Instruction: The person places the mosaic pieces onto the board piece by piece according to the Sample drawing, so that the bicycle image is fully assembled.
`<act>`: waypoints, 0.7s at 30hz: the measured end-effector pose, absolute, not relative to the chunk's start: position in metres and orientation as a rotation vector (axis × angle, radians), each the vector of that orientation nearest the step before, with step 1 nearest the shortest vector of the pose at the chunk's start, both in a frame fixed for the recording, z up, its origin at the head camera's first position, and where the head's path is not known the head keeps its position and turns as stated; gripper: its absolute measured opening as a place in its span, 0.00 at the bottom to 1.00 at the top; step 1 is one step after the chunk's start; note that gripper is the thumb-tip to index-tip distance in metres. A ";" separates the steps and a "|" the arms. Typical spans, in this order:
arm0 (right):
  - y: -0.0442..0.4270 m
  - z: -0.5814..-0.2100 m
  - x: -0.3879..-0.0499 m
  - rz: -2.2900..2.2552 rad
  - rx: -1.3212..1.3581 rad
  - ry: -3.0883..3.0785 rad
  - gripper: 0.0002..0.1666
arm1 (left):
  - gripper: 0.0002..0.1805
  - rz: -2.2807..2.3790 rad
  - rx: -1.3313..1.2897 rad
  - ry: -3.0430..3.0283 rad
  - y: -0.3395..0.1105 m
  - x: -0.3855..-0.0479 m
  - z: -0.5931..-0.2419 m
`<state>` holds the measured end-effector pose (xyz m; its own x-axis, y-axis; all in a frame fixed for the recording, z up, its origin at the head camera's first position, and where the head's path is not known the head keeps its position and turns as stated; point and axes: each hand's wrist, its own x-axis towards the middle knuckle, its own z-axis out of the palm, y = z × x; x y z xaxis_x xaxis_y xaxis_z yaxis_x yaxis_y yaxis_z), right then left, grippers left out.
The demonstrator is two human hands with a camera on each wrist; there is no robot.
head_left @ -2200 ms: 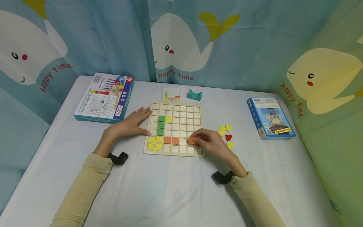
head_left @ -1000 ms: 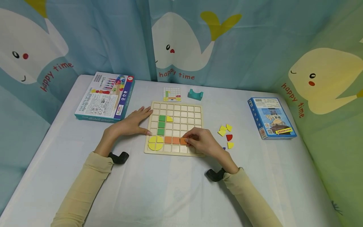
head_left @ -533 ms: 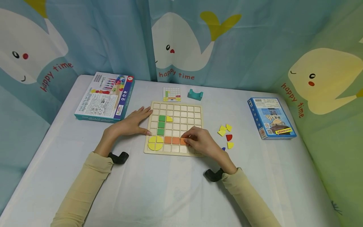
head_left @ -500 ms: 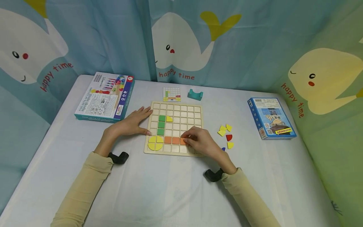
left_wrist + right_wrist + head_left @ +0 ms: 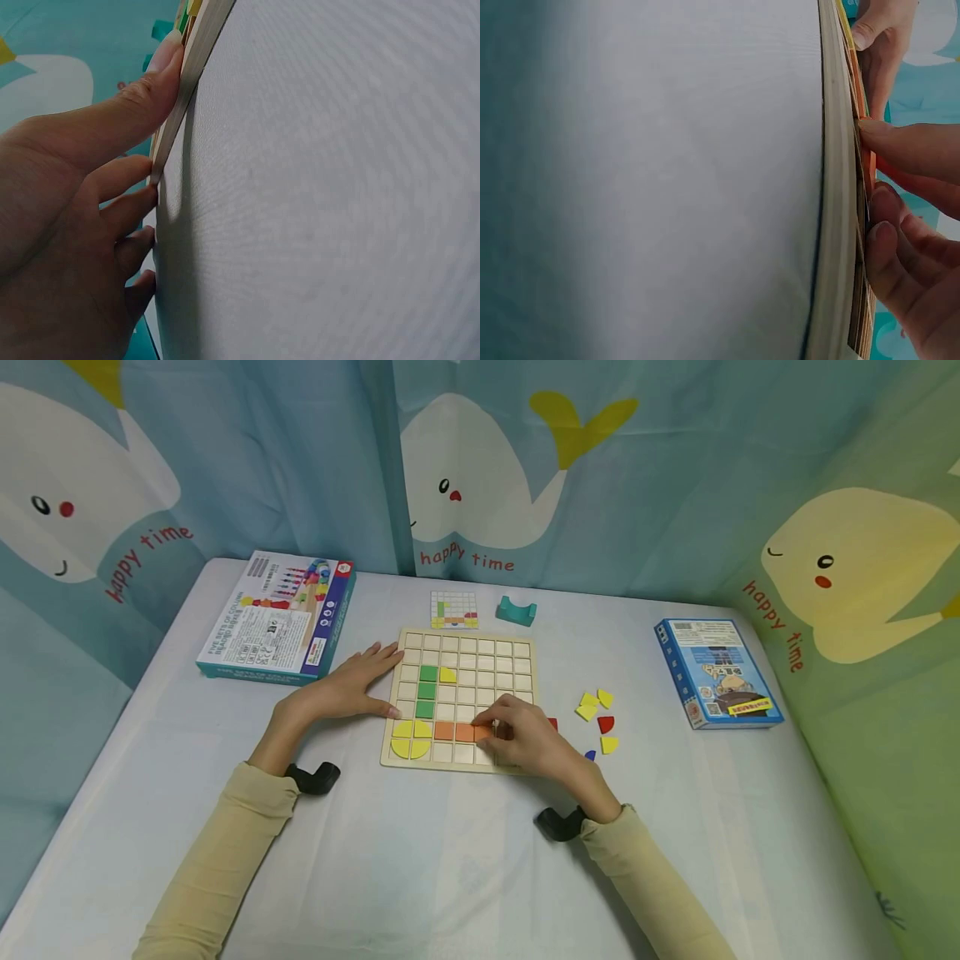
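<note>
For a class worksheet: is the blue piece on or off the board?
Off: the blue piece lies on the table, right of the board.

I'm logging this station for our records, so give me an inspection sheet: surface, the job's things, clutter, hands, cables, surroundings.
Surface: table under a white, slightly creased cover.
Job's things: gridded wooden board bearing green squares, two orange squares and yellow pieces; pattern card behind it; loose yellow, red and blue pieces to its right.
Clutter: bead-set box at left, blue box at right, teal stand beside the card.
Left hand: touches the board's left edge, fingers spread.
Right hand: pinches a third orange square at the board.
Cables: nothing seen.
Surroundings: whale-print curtain behind and along the sides.
</note>
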<state>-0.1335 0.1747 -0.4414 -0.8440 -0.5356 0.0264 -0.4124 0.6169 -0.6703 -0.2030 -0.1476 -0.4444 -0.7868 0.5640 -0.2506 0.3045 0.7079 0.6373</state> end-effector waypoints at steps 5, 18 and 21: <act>0.176 -0.439 -0.133 -1.007 -0.791 2.679 0.13 | 0.56 0.820 0.678 2.485 -0.148 -0.203 -0.444; 0.178 -0.434 -0.135 -1.095 -0.773 2.678 0.11 | 0.57 0.821 0.667 2.481 -0.148 -0.203 -0.446; 0.181 -0.430 -0.138 -1.131 -0.717 2.674 0.11 | 0.57 0.816 0.668 2.483 -0.149 -0.203 -0.447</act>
<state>-0.1377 0.1813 -0.4296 -0.8742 -0.4834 0.0456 -0.3693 0.6011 -0.7087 -0.2033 -0.1486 -0.4466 -0.7865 0.5634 -0.2530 0.3036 0.7094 0.6360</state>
